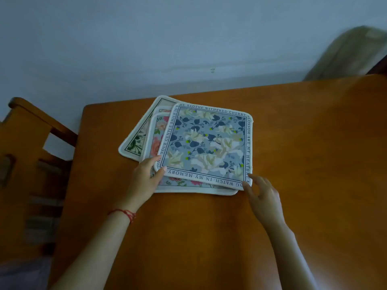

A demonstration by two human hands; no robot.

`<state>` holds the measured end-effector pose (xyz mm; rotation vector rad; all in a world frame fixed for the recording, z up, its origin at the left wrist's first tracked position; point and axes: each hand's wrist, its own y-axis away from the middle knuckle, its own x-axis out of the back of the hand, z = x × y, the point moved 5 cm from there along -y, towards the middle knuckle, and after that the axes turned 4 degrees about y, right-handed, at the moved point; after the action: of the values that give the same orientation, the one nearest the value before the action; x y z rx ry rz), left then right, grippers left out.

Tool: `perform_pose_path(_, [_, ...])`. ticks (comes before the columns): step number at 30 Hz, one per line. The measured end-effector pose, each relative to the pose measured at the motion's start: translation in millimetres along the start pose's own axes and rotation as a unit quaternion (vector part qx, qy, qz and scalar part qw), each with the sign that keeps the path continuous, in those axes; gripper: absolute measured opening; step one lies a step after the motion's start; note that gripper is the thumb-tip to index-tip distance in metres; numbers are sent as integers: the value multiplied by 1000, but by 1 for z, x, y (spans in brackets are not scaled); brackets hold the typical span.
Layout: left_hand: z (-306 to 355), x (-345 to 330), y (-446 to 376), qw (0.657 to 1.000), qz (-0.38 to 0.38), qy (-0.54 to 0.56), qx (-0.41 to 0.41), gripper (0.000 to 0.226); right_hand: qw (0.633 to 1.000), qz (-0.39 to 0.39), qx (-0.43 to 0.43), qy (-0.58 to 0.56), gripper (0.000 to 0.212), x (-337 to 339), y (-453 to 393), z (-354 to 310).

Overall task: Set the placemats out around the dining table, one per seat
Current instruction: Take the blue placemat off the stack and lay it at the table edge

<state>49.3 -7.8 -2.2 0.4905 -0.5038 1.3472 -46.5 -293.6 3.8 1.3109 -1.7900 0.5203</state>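
The near left corner of the blue floral placemat point(206, 146) was pinched by the left hand point(146, 176); its near right corner was touched by the loosely spread fingers of the right hand point(262, 192). Beneath that placemat, other placemats point(136, 136) were stacked askew on the wooden table point(303, 164).

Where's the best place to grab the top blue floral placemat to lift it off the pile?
Pinch the blue floral placemat at its near corners, coming from the near edge. Its near-left corner already sits raised over the mats below, where the left hand holds it; the right hand is at the near-right corner.
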Motion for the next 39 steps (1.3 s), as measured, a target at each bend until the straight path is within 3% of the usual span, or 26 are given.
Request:
perform_pose_path(13, [-17,-10,-40,990,23,91,102,49,998,23,-54,-36,36,-19,-44,31])
perform_pose_path(21, [-28,-10,-57,975,43,141,169,57,981,42,-141,-126,58,-27,-60,35])
perform_pose_path(26, [-33,-10,-69,965,51,165,197,54,979,63,-156,-117,29,-31,-74,41])
perform_pose_path(39, [-23,-15,-106,947,79,229,214,41,974,74,-152,-152,26,-27,-110,40])
